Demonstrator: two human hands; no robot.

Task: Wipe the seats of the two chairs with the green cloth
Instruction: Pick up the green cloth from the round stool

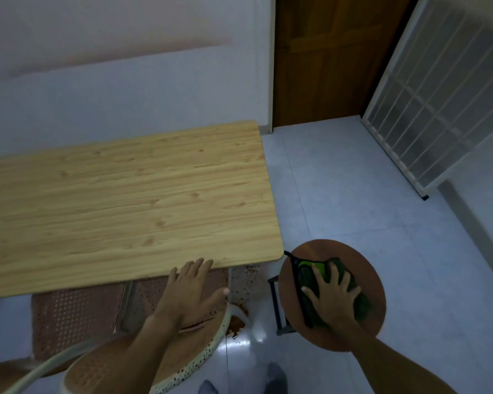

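Observation:
A round brown stool seat (pixel 362 265) stands on the floor right of the table. The green cloth (pixel 306 275), with a black edge and strap, lies flat on that seat. My right hand (pixel 335 297) presses down on the cloth with fingers spread. A second chair with a perforated reddish-brown seat (pixel 77 311) is tucked partly under the table at lower left. My left hand (pixel 192 288) hovers open over that chair's right part, fingertips near the table's front edge, holding nothing.
A light wooden table (pixel 125 206) fills the left middle. The stool's black frame (pixel 276 305) shows beside the seat. A brown door (pixel 325 58) and a white grille panel (pixel 439 95) stand at the back right. Pale floor tiles (pixel 367 189) stretch to the right.

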